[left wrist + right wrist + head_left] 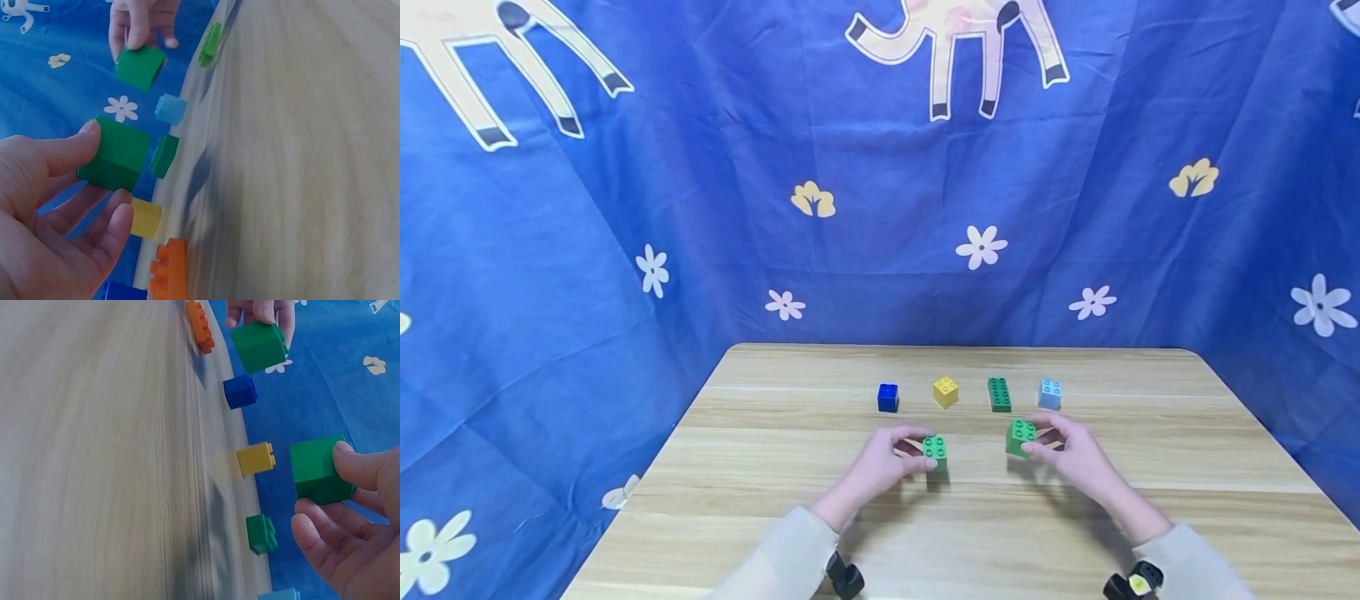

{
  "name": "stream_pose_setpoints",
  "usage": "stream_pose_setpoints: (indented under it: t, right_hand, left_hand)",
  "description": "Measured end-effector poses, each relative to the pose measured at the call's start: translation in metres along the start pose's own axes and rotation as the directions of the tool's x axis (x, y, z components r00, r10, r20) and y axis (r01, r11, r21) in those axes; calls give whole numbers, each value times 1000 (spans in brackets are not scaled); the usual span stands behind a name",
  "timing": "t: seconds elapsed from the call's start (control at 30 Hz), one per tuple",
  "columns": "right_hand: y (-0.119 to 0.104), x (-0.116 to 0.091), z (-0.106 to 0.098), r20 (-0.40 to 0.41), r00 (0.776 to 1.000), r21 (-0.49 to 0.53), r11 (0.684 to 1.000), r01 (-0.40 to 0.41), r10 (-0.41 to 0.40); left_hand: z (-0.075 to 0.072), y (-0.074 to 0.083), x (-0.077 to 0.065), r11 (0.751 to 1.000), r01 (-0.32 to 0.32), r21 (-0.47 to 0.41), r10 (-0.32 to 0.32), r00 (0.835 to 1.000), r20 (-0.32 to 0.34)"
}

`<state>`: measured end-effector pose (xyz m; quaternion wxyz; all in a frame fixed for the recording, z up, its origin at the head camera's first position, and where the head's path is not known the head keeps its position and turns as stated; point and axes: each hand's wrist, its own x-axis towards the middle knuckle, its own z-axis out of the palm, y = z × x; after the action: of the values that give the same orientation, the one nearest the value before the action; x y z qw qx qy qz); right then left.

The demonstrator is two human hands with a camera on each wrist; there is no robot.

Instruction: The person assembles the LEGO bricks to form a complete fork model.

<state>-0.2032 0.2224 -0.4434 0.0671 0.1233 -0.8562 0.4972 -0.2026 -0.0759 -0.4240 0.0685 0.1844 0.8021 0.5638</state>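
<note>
In the head view my left hand (886,458) pinches a green toy brick (935,454) between thumb and fingers, studs upward. Opposite it, my right hand (1072,457) grips a second green brick (1019,438) of like size, slightly tilted. A gap of bare wood separates the two bricks, and both cast shadows on the tabletop. The left wrist view shows the plain side of the left brick (115,153), with the thumb on one face and fingertips on another. From the right wrist, the right brick (320,470) is seen held the same way.
Behind the hands stand a dark blue brick (888,398), a yellow brick (945,392), a long dark green brick (999,395) and a light blue brick (1049,394). Wrist views add an orange brick (200,326) and a light green brick (210,44). Blue cloth (880,208) surrounds the wooden table (775,383).
</note>
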Motion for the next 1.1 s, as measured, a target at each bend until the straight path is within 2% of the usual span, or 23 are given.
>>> stream_pose_setpoints:
  t: [0.07,0.23,0.37,0.87,1.1]
  right_hand:
    - [-2,0,2,2,1000,-2,1000,6,-6]
    - [-4,0,7,21,1000,8,1000,3,-3]
    - [-6,0,12,30,1000,20,1000,-6,5]
    - [-19,-2,27,74,997,65,998,2,-7]
    - [-18,-2,36,99,995,93,996,4,-14]
  left_hand:
    - [3,-1,0,1000,1,-5,-1,1000,4]
    - [13,-20,6,1000,-5,20,5,1000,14]
    - [19,-28,8,999,-25,34,24,999,23]
    - [33,-30,8,1000,6,13,-7,999,53]
    - [36,-33,8,999,32,36,-34,997,64]
